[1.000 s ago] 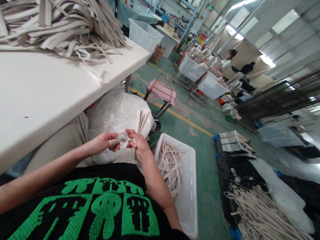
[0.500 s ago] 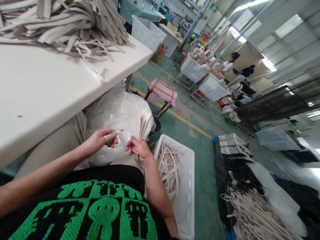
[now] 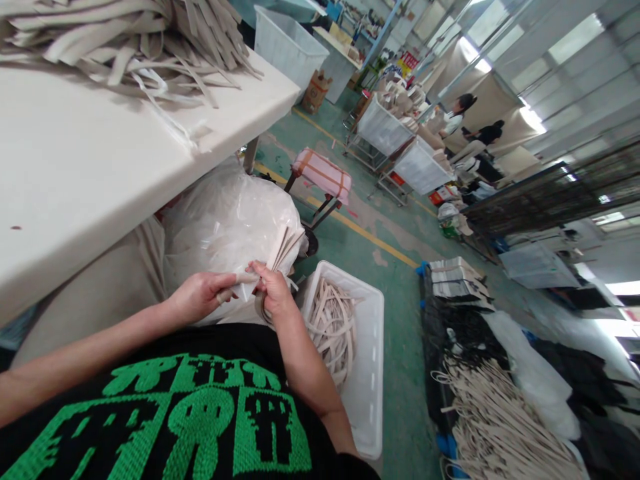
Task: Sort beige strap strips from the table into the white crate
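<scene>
My right hand (image 3: 274, 288) is closed round a small bundle of flat beige strips (image 3: 284, 252). Their ends fan out above the fist, and a looped part hangs below it. My left hand (image 3: 204, 293) meets it from the left, its wrapped fingertips at the right thumb and fingers. Those left fingers are pressed together; what they pinch is too small to make out. A small white piece shows just under them. Both hands are over a large clear plastic bag (image 3: 220, 213) lying at my lap.
A white table (image 3: 100, 167) on my left bears a big heap of beige strips (image 3: 130, 40). To my right stands a white bin (image 3: 371, 373) holding curled strips (image 3: 333, 333). Beyond are a pink padded stool (image 3: 323, 175), wheeled bins (image 3: 387, 127), and more strips (image 3: 500, 427). Two people are farther off.
My left hand has moved right and its fingertips now meet my right hand; before, the two were apart. The right hand still holds the strips. The view has shifted slightly.
</scene>
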Action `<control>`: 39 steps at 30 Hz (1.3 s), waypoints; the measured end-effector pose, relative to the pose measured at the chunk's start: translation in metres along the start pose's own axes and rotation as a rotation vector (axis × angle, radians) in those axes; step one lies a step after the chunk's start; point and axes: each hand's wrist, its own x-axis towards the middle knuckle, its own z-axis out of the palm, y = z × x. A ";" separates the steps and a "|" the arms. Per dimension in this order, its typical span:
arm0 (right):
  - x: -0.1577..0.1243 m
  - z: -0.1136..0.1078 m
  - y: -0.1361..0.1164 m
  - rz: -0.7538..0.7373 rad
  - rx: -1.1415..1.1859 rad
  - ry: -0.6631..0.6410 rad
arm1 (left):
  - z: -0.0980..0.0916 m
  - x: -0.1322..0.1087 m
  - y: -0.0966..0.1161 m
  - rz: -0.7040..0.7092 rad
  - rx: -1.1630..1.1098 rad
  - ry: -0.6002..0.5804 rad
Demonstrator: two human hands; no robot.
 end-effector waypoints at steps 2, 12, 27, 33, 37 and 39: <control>0.003 -0.005 -0.015 -0.114 -0.045 0.065 | 0.000 -0.001 0.001 -0.006 0.040 0.021; -0.007 -0.023 -0.097 -0.552 -0.147 0.147 | 0.004 0.017 -0.003 -0.147 -0.121 -0.217; -0.041 0.011 -0.120 -0.730 -0.773 -0.095 | -0.013 0.077 0.051 -0.024 -0.463 -0.080; -0.026 0.011 -0.143 -0.757 -0.692 -0.032 | 0.001 0.063 0.054 -0.136 -0.652 -0.275; 0.002 0.009 -0.154 -0.757 -0.634 0.039 | 0.004 0.055 0.060 -0.170 -0.781 -0.323; 0.019 0.008 -0.157 -0.753 -0.609 0.086 | 0.004 0.052 0.061 -0.190 -0.781 -0.327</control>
